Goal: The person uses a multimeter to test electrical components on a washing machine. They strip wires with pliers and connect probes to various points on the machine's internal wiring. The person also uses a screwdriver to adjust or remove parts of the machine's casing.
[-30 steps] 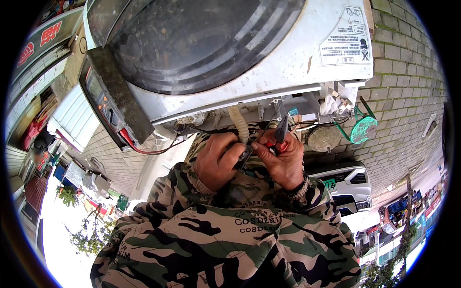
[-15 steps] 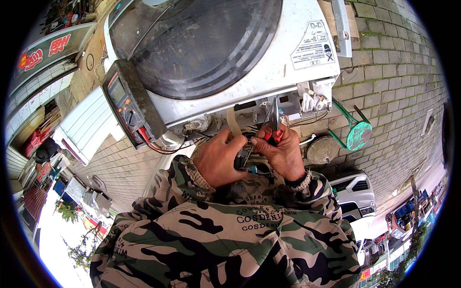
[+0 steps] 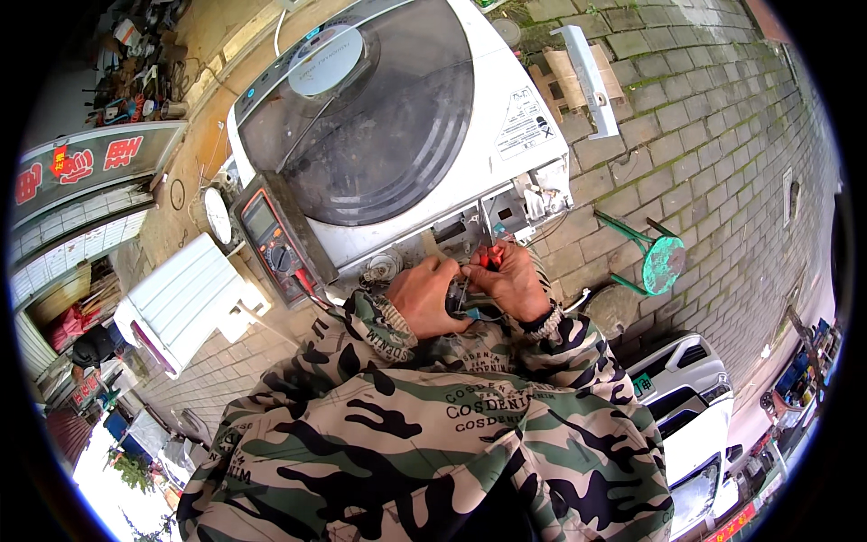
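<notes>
My left hand [image 3: 421,300] is closed around a small dark part [image 3: 454,296] with thin wires, mostly hidden by my fingers. Right beside it, my right hand [image 3: 515,285] grips red-handled pliers [image 3: 491,257], their jaws pointing away from me. The fingertips of both hands meet near the dark part. Just beyond them is the opened front edge of a white washing machine [image 3: 492,135], exposing wiring and a white cluster of connectors [image 3: 547,200]. A multimeter [image 3: 274,244] in a dark case leans at the machine's left corner, a red lead plugged into it.
A green stool [image 3: 664,264] stands to the right on the paving [image 3: 722,212]. Farther back, a long white panel [image 3: 587,83] lies on cardboard. To the left is a white ribbed appliance [image 3: 181,296]. A white vehicle [image 3: 679,384] is at the lower right.
The view has shifted, so the washing machine looks smaller and more of its top shows. My hands stay close together, still holding the dark part and the pliers.
</notes>
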A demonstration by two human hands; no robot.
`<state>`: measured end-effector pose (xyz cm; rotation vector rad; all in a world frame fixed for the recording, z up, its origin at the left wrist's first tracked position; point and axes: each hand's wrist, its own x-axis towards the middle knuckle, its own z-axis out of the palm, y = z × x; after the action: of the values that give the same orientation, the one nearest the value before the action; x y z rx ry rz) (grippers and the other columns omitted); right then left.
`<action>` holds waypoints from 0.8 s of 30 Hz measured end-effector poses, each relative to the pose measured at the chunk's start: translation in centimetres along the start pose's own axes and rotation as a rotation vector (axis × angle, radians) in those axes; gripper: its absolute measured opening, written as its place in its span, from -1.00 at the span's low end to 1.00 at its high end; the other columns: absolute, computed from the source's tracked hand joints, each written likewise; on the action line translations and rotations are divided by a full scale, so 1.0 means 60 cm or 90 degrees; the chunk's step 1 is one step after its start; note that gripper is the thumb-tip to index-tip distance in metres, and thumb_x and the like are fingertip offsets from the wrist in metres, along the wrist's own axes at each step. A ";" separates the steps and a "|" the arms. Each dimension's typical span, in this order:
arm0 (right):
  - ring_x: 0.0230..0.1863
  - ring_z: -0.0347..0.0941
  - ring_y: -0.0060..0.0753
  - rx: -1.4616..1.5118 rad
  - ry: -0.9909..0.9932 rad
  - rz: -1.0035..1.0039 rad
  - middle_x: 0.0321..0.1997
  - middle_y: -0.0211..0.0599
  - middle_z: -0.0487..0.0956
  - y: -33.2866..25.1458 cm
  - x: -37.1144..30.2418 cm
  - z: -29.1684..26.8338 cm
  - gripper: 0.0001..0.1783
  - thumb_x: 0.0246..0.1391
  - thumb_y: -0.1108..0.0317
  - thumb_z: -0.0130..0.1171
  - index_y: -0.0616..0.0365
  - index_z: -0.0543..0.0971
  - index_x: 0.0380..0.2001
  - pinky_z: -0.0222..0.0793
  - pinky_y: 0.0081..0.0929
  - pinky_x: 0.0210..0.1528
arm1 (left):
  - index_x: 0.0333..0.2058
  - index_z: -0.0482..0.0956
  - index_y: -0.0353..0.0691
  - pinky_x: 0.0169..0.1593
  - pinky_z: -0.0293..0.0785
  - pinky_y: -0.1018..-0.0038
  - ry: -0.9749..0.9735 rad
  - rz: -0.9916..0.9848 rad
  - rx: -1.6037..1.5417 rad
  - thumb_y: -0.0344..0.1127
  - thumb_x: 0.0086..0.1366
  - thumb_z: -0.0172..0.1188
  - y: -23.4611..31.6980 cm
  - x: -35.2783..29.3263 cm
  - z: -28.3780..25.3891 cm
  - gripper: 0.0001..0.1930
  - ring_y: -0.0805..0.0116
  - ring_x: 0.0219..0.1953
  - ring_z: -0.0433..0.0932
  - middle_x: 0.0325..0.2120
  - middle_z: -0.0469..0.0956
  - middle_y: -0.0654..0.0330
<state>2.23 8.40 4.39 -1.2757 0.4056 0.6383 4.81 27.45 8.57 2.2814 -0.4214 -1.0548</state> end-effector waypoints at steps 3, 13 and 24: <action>-0.48 0.49 -0.49 -0.048 0.071 -0.061 -0.50 -0.30 0.59 0.004 -0.007 0.013 -0.89 0.18 0.52 0.28 0.30 0.53 -0.33 0.44 -0.45 -0.38 | -0.07 0.50 -0.26 -0.05 0.56 0.12 0.023 0.038 -0.004 0.00 -0.15 0.57 -0.015 0.003 0.007 -0.29 -0.11 -0.14 0.61 -0.21 0.54 -0.11; -0.24 0.43 -0.01 -0.736 0.346 -0.332 -0.21 -0.17 0.58 -0.028 -0.192 0.020 -0.70 -0.12 0.47 0.35 0.18 0.57 -0.24 0.40 -0.18 -0.16 | -0.16 0.50 -0.25 -0.11 0.52 0.18 0.043 0.065 -0.056 -0.03 -0.13 0.57 -0.023 0.001 0.002 -0.37 -0.06 -0.21 0.62 -0.30 0.58 -0.07; -0.20 0.42 -0.08 -0.839 0.331 -0.230 -0.30 -0.20 0.57 0.055 -0.188 0.050 -0.80 -0.05 0.36 0.27 0.15 0.58 -0.30 0.38 -0.19 -0.14 | -0.17 0.51 -0.30 -0.06 0.55 0.18 0.009 0.050 -0.023 -0.03 -0.16 0.53 -0.011 0.008 -0.006 -0.36 -0.08 -0.19 0.63 -0.26 0.61 -0.11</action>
<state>-8.70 9.38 9.59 -2.7217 0.1163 0.1897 5.42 27.86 8.10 2.2198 -0.4785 -0.9986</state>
